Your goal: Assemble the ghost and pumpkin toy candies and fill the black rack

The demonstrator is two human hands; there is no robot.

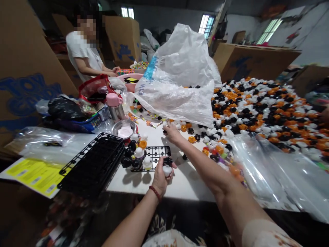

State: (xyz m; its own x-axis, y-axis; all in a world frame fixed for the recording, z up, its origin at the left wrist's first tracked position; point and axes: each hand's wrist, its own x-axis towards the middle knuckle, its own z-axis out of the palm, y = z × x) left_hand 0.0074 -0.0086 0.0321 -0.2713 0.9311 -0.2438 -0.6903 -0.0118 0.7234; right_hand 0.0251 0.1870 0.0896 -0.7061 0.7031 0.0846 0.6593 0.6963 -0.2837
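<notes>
My left hand (161, 175), a red beaded bracelet at its wrist, is closed round a small white round toy piece (167, 170) at the right end of a black plastic grid rack (156, 152). Black, white and orange pieces, among them a white round piece (147, 162), fill the left part of that rack. Stretched forward, my right hand (173, 133) is at the loose pieces by the edge of a big white woven sack (180, 99). Its fingers are bent together, and what they pinch is too small to make out. An orange pumpkin-like piece (191, 139) lies to its right.
A large heap of pieces (257, 103) covers the right side, with clear plastic bags (259, 168) before it. Stacked black racks (94, 164), a metal bowl (124, 128), a pink-lidded flask (114, 106) and yellow printed sheets (32, 175) stand left. Another person (84, 51) works behind.
</notes>
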